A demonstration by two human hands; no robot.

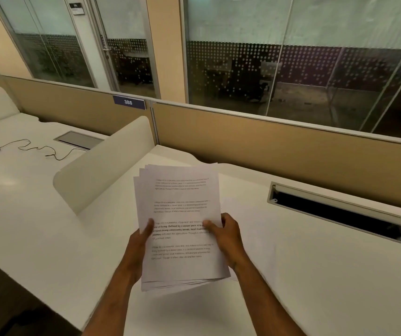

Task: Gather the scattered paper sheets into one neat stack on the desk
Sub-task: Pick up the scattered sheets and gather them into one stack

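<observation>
The left hand (139, 235) and the right hand (226, 235) each pinch a side of the paper stack (180, 229), thumbs on the printed top sheet — the bundle is held above the white desk (316, 275), its edges fanned and uneven. Bare desk surface lies below and to the right of the hands. Beyond the right hand, a cable tray (340, 212) is sunk in the desk with its lid raised, interior dark. Left of the left hand stands a rounded divider (104, 166).

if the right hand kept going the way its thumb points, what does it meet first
Probably the left hand: the right hand has its thumb pointing left across the sheets in its grip. Depth is hard to judge.
</observation>
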